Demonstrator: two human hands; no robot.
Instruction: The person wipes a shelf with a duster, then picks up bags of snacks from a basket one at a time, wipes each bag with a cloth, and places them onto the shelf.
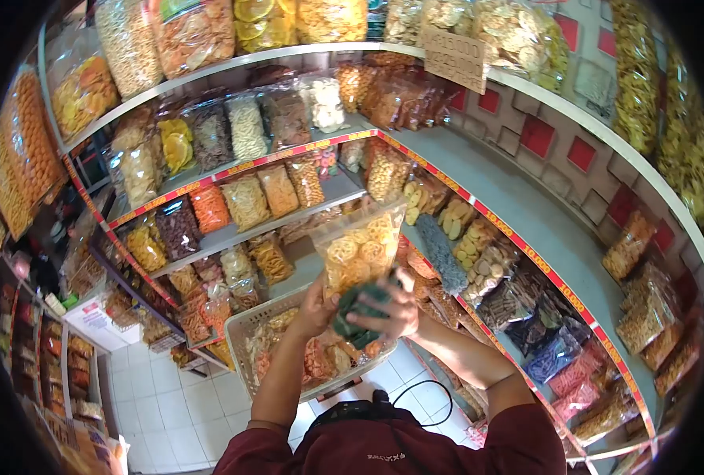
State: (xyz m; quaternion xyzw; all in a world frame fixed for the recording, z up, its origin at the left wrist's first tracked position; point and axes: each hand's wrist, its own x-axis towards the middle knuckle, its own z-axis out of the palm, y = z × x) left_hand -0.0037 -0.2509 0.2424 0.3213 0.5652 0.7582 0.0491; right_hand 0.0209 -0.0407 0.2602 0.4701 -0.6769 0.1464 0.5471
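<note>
Both hands hold a snack bag up before the shelves.

The left hand (314,310) clasps the lower left corner of the bag (360,249); the right hand (395,310) presses a dark cloth (357,313) against its bottom edge. The bag stands upright, its long axis vertical, directly above both hands and over the basket (245,348).

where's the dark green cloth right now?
Head view, centre: the dark green cloth sits under the right hand, pressed against the bag of ring-shaped snacks that the left hand steadies, just above the plastic basket.
</note>
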